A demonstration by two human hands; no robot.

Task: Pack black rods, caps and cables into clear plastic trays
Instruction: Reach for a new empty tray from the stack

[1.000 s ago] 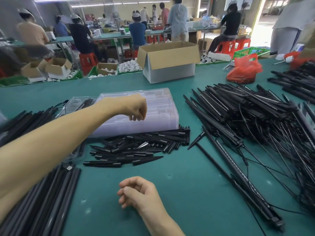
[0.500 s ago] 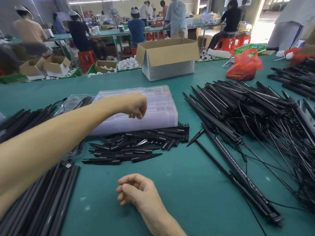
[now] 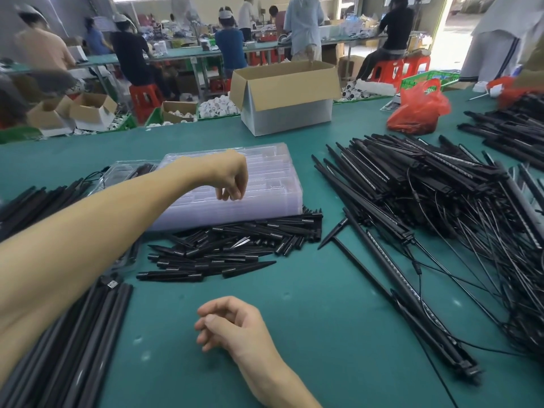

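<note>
A stack of clear plastic trays (image 3: 265, 178) lies in the middle of the green table (image 3: 309, 319). My left hand (image 3: 229, 175) hangs over the stack, fingers loosely curled downward with the tips at the top tray; I see nothing held. My right hand (image 3: 232, 325) rests on the table near me, loosely curled and empty. In front of the stack lies a pile of short black pointed caps (image 3: 229, 248). At the right is a big heap of black rods with cables (image 3: 426, 187). Plain black rods (image 3: 73, 348) lie bundled at lower left.
Behind my left forearm sits another clear tray (image 3: 129, 172) with black parts in it. A cardboard box (image 3: 285, 98) and a red plastic bag (image 3: 418, 110) stand at the back. More rods (image 3: 509, 128) lie far right. People work at benches beyond.
My left hand's fingers have dropped a little toward the top tray. My right hand stays resting in the same place.
</note>
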